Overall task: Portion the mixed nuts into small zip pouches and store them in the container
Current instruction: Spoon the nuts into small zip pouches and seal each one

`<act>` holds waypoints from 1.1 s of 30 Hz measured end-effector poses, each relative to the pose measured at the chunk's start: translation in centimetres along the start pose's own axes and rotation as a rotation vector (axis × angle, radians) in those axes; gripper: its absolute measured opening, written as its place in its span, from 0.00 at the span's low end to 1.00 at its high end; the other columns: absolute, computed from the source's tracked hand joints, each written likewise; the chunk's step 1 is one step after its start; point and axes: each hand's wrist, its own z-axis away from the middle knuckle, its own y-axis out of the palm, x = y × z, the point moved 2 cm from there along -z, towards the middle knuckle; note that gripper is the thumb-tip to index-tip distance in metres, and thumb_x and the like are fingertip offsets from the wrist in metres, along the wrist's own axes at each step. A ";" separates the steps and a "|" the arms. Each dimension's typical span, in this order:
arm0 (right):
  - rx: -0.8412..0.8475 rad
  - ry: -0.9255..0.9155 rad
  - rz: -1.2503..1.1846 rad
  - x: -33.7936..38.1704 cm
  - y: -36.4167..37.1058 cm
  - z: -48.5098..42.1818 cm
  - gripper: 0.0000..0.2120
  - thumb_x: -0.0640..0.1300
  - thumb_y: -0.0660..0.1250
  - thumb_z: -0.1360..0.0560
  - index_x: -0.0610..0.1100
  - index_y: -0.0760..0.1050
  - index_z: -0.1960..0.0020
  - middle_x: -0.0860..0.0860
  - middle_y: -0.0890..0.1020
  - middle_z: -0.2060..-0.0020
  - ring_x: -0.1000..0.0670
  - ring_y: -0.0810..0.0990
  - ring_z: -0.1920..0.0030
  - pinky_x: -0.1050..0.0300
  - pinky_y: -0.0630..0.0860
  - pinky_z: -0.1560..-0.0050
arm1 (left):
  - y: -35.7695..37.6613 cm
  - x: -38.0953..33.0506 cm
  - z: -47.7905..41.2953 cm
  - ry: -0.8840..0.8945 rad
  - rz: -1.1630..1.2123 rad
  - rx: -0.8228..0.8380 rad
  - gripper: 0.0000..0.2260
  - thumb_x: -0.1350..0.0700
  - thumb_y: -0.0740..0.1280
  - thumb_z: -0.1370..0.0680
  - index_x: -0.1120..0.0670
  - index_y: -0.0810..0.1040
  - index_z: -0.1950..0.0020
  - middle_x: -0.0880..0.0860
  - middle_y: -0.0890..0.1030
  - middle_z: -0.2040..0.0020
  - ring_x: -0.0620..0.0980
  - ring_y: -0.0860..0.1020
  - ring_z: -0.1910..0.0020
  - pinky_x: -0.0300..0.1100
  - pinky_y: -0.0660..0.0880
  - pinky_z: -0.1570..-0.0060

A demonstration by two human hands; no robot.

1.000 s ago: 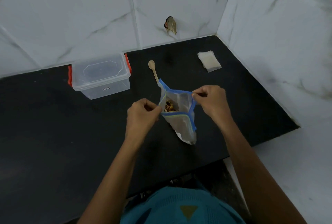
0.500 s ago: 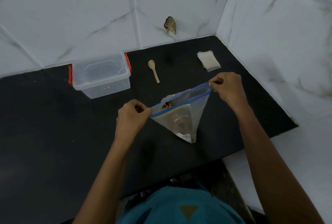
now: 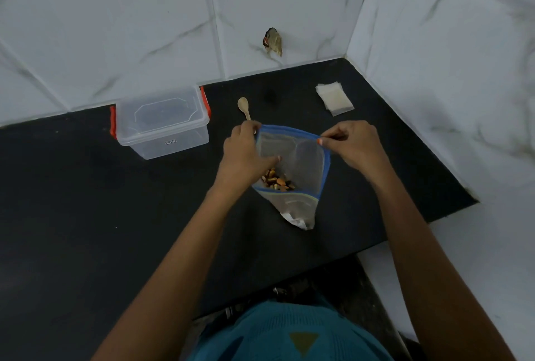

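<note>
two hands [image 3: 246,155] [image 3: 350,146] grip one open nut bag [image 3: 292,152]; one spoon [image 3: 244,106], one container [image 3: 162,120], one pouch stack [image 3: 334,98].

We see a black counter [image 3: 86,216] and white wall tiles [image 3: 115,27] veined in grey. The container [image 3: 162,123] is clear, with 2 red-orange latches [image 3: 113,126]. The zip bag [image 3: 301,158] is clear with a blue rim and a thin yellow-green line. The nuts [image 3: 276,181] are brown, tan and dark. The spoon [image 3: 243,106] is pale tan, the pouches [image 3: 334,98] are milky white, and the garment [image 3: 289,334] is teal with an olive triangle.
</note>
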 end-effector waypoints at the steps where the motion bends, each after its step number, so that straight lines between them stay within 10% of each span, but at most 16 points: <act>1: -0.004 0.003 -0.007 0.2 0.1 0.4 0.09 0.41 0.69 0.28 0.41 0.79 0.49 0.51 0.80 0.56 0.61 0.75 0.61 0.72 0.69 0.64 | 0.2 -0.3 -0.6 0.016 -0.009 -0.030 0.32 0.57 0.73 0.30 0.54 0.62 0.30 0.55 0.65 0.33 0.53 0.67 0.34 0.48 0.69 0.36; 12: 0.030 0.169 0.073 0.9 2.7 6.9 0.29 0.46 0.73 0.31 0.46 0.61 0.36 0.51 0.71 0.44 0.52 0.75 0.48 0.58 0.74 0.52 | 0.1 -0.6 -3.8 0.121 -0.139 -0.163 0.12 0.59 0.64 0.23 0.59 0.75 0.40 0.56 0.78 0.45 0.43 0.74 0.54 0.35 0.70 0.52; 19: 0.107 0.249 0.174 -1.0 1.3 6.4 0.08 0.45 0.65 0.25 0.46 0.71 0.61 0.52 0.74 0.66 0.58 0.72 0.68 0.66 0.64 0.72 | -0.8 -0.3 -3.7 0.139 -0.115 -0.166 0.11 0.59 0.67 0.25 0.59 0.77 0.43 0.56 0.80 0.46 0.45 0.78 0.50 0.33 0.72 0.51; 33: -0.092 0.145 0.174 0.2 -2.2 0.3 0.08 0.46 0.65 0.24 0.44 0.79 0.50 0.50 0.79 0.58 0.52 0.75 0.59 0.56 0.69 0.57 | -3.6 -0.1 0.4 0.073 -0.023 -0.226 0.07 0.53 0.69 0.26 0.57 0.79 0.56 0.49 0.77 0.66 0.42 0.77 0.67 0.29 0.71 0.66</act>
